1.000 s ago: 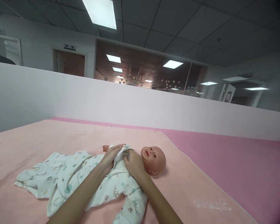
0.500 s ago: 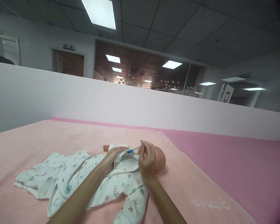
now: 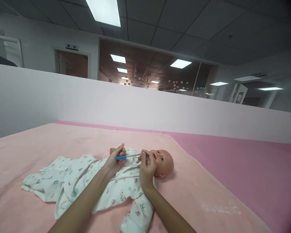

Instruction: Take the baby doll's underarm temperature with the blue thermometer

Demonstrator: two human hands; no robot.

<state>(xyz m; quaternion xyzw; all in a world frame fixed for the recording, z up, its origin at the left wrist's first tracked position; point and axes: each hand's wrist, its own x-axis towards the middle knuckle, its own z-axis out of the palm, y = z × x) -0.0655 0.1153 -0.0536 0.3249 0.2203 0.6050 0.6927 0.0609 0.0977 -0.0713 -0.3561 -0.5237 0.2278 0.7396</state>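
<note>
From my feed: doll [image 3: 167, 163] sits inside the printed gown [image 3: 116, 191], head and one hand out. Right hand [image 3: 147, 166] pinches the blue-ended stick [image 3: 132, 155] over its chest; left hand [image 3: 115, 160] half-curled at the blue end, can't tell if gripping. Since last frame: left released the gown flap; blue end moved over to it.

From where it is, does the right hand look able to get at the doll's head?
Probably yes: the right hand is right beside the doll's head, with nothing visible between them. It is pinching the thin blue-ended stick, though, so it may not be free to grasp.
</note>
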